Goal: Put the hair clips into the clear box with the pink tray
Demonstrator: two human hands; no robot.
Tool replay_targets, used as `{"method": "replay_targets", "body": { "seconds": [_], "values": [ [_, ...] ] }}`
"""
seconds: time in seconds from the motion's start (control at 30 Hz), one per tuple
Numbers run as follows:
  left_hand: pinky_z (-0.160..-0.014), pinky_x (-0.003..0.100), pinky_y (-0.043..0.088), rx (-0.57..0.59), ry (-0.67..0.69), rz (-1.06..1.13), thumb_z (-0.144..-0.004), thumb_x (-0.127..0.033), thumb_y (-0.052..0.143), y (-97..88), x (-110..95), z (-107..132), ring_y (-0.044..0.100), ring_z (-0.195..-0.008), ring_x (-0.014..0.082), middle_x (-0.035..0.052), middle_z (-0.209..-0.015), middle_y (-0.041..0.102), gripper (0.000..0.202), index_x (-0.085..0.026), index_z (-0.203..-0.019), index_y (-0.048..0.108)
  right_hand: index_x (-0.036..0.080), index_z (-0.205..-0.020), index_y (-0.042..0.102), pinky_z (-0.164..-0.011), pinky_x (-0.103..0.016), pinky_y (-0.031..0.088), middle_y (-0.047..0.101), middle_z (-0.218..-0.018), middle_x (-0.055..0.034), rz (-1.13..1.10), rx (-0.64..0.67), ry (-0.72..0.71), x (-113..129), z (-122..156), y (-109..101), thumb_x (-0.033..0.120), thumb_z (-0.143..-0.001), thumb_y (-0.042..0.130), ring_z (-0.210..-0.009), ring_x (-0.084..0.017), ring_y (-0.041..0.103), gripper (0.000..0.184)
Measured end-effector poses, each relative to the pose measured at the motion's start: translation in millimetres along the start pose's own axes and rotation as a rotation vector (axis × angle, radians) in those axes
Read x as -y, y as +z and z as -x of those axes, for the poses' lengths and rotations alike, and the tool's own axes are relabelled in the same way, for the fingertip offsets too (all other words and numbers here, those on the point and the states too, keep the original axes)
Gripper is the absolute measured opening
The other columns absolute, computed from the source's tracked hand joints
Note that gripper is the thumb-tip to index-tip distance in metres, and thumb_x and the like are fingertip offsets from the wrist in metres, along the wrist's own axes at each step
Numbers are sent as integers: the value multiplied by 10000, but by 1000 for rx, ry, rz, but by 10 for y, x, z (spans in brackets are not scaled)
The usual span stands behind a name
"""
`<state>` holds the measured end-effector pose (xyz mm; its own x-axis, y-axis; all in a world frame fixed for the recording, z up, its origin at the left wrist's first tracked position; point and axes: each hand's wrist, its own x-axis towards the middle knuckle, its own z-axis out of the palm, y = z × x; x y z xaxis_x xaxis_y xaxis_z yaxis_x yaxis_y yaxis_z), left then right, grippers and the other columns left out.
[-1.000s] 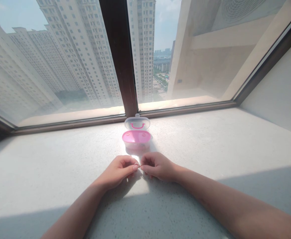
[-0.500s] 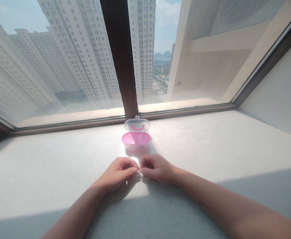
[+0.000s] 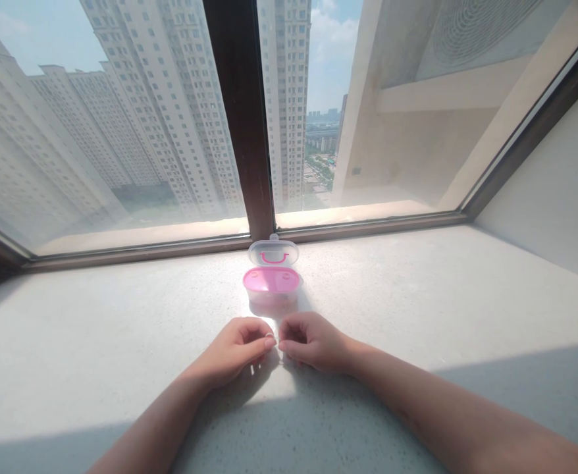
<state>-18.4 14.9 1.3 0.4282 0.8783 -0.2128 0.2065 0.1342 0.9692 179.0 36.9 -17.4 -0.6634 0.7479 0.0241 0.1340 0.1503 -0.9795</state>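
Head view, pink box (image 3: 271,280), window frame (image 3: 243,118) behind

I make out on remote feed: tiny pale item (image 3: 270,336), partly hidden, pinched in fingertips of left hand (image 3: 239,349), near right hand (image 3: 316,342). Exact shape too small to tell.

Box (image 3: 272,282) is standing on the windowsill (image 3: 121,322), lid (image 3: 274,247) rising along its far edge, near the window post (image 3: 244,131). Left hand (image 3: 244,347) is sitting nearer, slightly left of box; right hand (image 3: 313,342) is sitting nearer, slightly right, the two nearly meeting. Wall (image 3: 550,184) is bounding the sill at right.
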Motion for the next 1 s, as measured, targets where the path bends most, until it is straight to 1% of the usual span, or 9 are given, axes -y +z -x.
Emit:
{"method": "replay_targets", "body": {
  "seconds": [0.23,0.43,0.67,1.0],
  "values": [
    [-512,221,344,-16,13,-10,-805,-366,593,-19,51,-3,455,-526,102,-15,-560,508,247,-126,-745,591,157,-687,516,-438,-172,343,508,-519,53,-54,-4,25,11,2,-3,180,-773,574,-446,-65,459,106],
    [-516,222,334,-22,21,-33,-813,-348,580,-20,22,4,466,-537,107,-4,-569,528,232,-121,-771,605,159,-716,513,-396,-173,352,542,-545,42,-140,-13,60,-9,-25,-5,194,-765,568,-424,-76,485,82],
    [-525,222,348,-35,5,-2,-797,-323,598,-16,20,-3,485,-556,110,5,-604,546,208,-117,-813,619,161,-707,505,-392,-165,345,531,-542,48,-144,-11,62,-3,-16,-6,191,-756,561,-417,-68,479,80],
    [-551,235,358,-22,6,-18,-816,-297,572,-24,32,1,508,-567,117,8,-604,568,195,-116,-850,637,160,-702,497,-406,-169,357,535,-552,43,-145,-6,62,-8,-20,-6,179,-757,551,-423,-68,478,80]
  ]
}}
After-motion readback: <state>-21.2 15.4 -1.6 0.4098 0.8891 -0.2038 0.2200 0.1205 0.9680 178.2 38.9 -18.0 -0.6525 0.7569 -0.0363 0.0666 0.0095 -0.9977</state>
